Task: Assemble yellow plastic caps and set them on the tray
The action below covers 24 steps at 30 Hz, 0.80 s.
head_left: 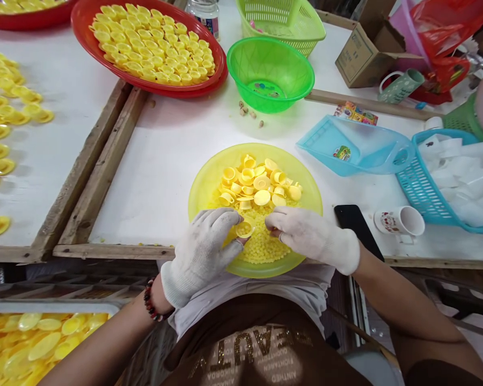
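A yellow bowl (201,187) stands at the table's front edge, before my body. Small yellow plastic cups (261,183) fill its far half, and tiny yellow pellets (261,253) lie heaped in its near half. My left hand (209,244), in a white glove, grips a small yellow plastic dish (245,227) between thumb and fingers, just over the pellets; some pellets seem to sit in it. Also gloved, my right hand (304,230) hovers at the pellets' right side with its fingers pinched together. Whatever lies between those fingertips is hidden.
Left and behind are a red tray (80,32) of yellow cups and rows of yellow pieces (8,115). Beyond the bowl stands a green basin (269,102). At right are a blue scoop (354,147), a phone (358,230), a mug (398,221) and a blue basket (430,198).
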Each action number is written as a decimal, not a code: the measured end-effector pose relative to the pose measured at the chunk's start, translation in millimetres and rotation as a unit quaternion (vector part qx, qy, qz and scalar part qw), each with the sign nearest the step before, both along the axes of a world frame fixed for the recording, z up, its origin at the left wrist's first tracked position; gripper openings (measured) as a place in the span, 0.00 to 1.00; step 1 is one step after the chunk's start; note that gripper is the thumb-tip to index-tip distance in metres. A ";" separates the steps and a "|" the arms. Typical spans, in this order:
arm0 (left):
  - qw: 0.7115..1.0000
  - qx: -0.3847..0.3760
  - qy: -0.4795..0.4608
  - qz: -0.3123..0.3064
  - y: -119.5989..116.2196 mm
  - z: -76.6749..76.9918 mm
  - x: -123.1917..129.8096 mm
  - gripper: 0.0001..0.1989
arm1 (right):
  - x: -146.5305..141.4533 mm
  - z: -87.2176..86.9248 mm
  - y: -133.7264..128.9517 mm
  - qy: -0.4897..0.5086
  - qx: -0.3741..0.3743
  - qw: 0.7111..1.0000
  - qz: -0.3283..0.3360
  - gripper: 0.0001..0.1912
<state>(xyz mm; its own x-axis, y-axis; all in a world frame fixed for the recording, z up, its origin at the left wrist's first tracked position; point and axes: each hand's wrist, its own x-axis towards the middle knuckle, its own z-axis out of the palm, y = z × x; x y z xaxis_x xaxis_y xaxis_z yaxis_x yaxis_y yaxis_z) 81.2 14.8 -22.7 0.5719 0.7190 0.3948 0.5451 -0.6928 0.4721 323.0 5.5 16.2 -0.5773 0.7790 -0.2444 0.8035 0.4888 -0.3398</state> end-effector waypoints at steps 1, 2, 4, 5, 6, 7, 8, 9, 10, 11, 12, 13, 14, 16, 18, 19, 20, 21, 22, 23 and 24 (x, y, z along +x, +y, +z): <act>1.000 -0.004 0.001 0.008 -0.2 -1.0 -0.4 0.08 | -2.1 5.0 1.9 0.035 0.021 0.999 -0.005 0.08; 1.000 -0.007 0.005 0.016 -0.1 -1.5 -0.1 0.08 | -5.0 9.6 3.6 0.075 0.041 0.996 -0.008 0.07; 1.000 -0.011 0.012 0.027 0.6 -1.2 2.2 0.08 | -12.5 16.3 6.4 0.146 0.058 0.988 0.001 0.06; 0.999 -0.013 0.018 0.030 1.0 -0.5 3.9 0.08 | -16.3 18.1 7.2 0.170 0.059 0.984 0.012 0.07; 0.999 -0.016 0.022 0.033 1.3 0.3 5.5 0.08 | -19.4 18.9 7.6 0.184 0.057 0.981 0.023 0.07; 0.999 -0.019 0.023 0.035 1.4 1.2 6.7 0.07 | -21.2 19.1 7.5 0.188 0.056 0.980 0.030 0.08; 0.999 -0.020 0.022 0.036 1.3 2.0 7.1 0.07 | -21.5 18.8 6.9 0.183 0.056 0.981 0.030 0.09; 0.999 -0.017 0.018 0.036 1.1 2.7 6.6 0.08 | -19.9 18.4 5.9 0.171 0.058 0.983 0.024 0.09; 0.999 -0.012 0.010 0.037 0.8 3.3 4.9 0.08 | -16.8 17.9 4.7 0.151 0.059 0.987 0.016 0.09; 0.999 -0.006 0.000 0.038 0.4 3.9 2.1 0.09 | -12.6 17.5 3.6 0.122 0.057 0.991 0.010 0.09; 0.999 -0.001 -0.011 0.040 0.1 4.6 -2.0 0.10 | -8.0 17.0 2.9 0.085 0.050 0.995 0.010 0.08; 0.999 0.002 -0.022 0.046 0.0 5.5 -7.1 0.10 | -3.6 16.3 3.0 0.046 0.043 0.998 0.015 0.08; 0.998 0.002 -0.034 0.057 0.1 6.6 -13.0 0.11 | -0.1 15.2 4.1 0.009 0.042 0.999 0.021 0.07; 0.995 -0.003 -0.049 0.092 1.3 9.4 -26.4 0.14 | 3.0 11.1 9.4 -0.046 0.070 0.996 0.022 0.06; 0.990 -0.010 -0.054 0.133 4.2 12.5 -41.4 0.16 | 1.0 4.5 17.5 -0.075 0.136 0.988 0.009 0.09; 0.987 -0.013 -0.053 0.153 6.4 13.7 -50.0 0.15 | -0.9 0.9 21.7 -0.088 0.168 0.982 0.007 0.10; 0.983 -0.011 -0.049 0.176 9.4 14.4 -60.0 0.14 | -2.8 -2.7 25.6 -0.102 0.195 0.975 0.011 0.11; 0.978 -0.005 -0.042 0.202 13.1 14.5 -72.0 0.12 | -4.0 -5.8 28.9 -0.113 0.216 0.970 0.021 0.10; 0.971 0.005 -0.030 0.235 17.5 13.9 -86.5 0.11 | -4.3 -8.2 31.6 -0.119 0.231 0.965 0.033 0.09; 0.961 0.018 -0.012 0.277 22.0 12.8 -103.7 0.10 | -3.8 -9.9 33.7 -0.120 0.244 0.961 0.041 0.08; 0.944 0.034 0.009 0.327 26.3 11.3 -123.3 0.11 | -2.7 -10.6 35.0 -0.109 0.255 0.960 0.041 0.08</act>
<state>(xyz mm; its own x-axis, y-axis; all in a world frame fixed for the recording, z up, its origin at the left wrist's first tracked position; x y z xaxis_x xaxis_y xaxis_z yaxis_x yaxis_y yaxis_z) -42.1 41.1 -11.3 0.0216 0.8945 0.4465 0.8744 -0.2334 0.4253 320.4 40.5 5.6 -0.6197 0.7841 0.0353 0.7805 0.6109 0.1324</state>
